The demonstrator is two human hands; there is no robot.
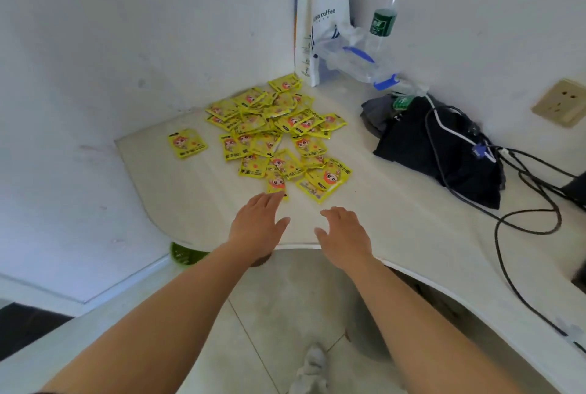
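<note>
Lying heaped on the desk [396, 210], the yellow packets [272, 137] are faced by two empty, loosely spread hands: the nearest packet [276, 183] is touched by the fingertips of the left hand [257, 229], while the right hand [344, 235] is held just short.

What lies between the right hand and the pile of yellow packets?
Only bare white tabletop, as the head view shows; the right hand is just short of the yellow packets.
</note>
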